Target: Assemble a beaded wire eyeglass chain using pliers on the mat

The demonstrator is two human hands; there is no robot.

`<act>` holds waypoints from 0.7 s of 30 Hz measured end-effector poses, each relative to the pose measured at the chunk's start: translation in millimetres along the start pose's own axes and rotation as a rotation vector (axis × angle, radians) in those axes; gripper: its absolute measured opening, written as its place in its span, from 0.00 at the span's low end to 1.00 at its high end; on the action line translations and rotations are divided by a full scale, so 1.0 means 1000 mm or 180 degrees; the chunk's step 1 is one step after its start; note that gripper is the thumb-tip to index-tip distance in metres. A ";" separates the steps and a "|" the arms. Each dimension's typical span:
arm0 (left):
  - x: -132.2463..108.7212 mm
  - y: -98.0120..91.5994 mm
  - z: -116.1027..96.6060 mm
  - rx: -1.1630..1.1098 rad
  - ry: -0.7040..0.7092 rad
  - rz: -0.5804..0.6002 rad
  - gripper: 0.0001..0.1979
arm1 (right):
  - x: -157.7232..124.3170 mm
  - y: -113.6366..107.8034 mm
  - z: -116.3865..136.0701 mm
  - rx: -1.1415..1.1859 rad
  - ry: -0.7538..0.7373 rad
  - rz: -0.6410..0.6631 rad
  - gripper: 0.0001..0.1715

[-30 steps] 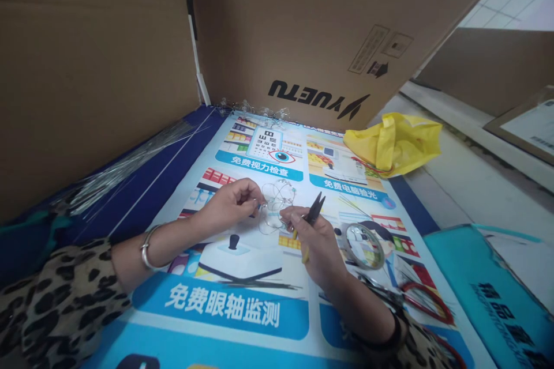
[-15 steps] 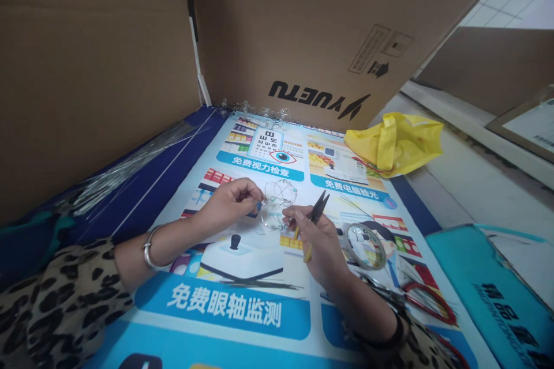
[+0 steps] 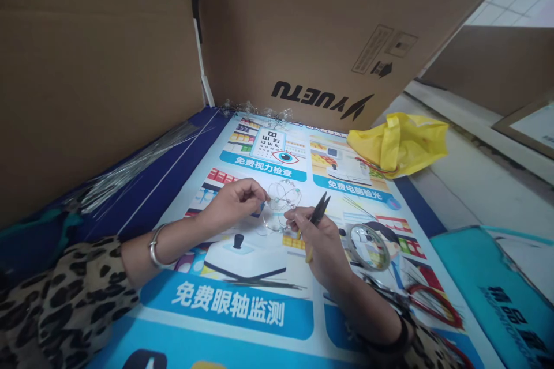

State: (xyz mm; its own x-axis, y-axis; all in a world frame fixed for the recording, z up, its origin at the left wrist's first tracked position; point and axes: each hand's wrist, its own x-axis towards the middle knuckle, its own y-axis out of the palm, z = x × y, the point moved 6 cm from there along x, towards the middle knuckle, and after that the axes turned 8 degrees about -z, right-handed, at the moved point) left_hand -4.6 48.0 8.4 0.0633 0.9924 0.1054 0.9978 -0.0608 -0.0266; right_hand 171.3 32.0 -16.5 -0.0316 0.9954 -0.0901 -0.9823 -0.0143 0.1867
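A flower-like piece of bent thin wire with small beads (image 3: pixel 283 199) is between my two hands, just above the printed sheet (image 3: pixel 294 318). My left hand (image 3: pixel 236 202) pinches its left side between thumb and fingertips. My right hand (image 3: pixel 325 248) is closed around small pliers with yellow handles (image 3: pixel 321 209), their dark jaws pointing up and away from the wire. The thumb and forefinger of that hand come together at the right side of the piece; whether they grip a wire end is too small to tell.
A tape roll (image 3: pixel 367 247) and red-handled scissors (image 3: pixel 435 304) lie right of my right hand. Dark wire lengths (image 3: pixel 268 284) lie in front. Silvery wires (image 3: pixel 142 164) lie at left, more wire pieces (image 3: pixel 259 112) along the cardboard (image 3: pixel 303 23). A yellow bag (image 3: pixel 400 144) sits back right.
The view has shifted slightly, so everything appears a little further right. Both hands keep nearly the same pose around the wire piece.
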 end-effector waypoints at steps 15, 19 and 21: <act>0.000 0.002 -0.001 -0.0053 -0.0063 0.0048 0.07 | 0.000 0.001 0.002 -0.0023 -0.0022 0.0016 0.07; 0.000 0.003 0.000 -0.0010 -0.0090 0.0051 0.06 | 0.000 0.002 0.002 -0.0062 -0.0023 0.0031 0.07; 0.000 0.004 0.001 -0.0008 -0.0099 0.0052 0.06 | 0.000 0.002 0.003 -0.0075 -0.0036 0.0034 0.07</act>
State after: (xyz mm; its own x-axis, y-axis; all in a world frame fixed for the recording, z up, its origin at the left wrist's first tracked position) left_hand -0.8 47.5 7.4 0.0791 0.9941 0.0739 0.9967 -0.0774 -0.0257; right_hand 169.4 32.0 -13.2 -0.0403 0.9962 -0.0772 -0.9860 -0.0272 0.1646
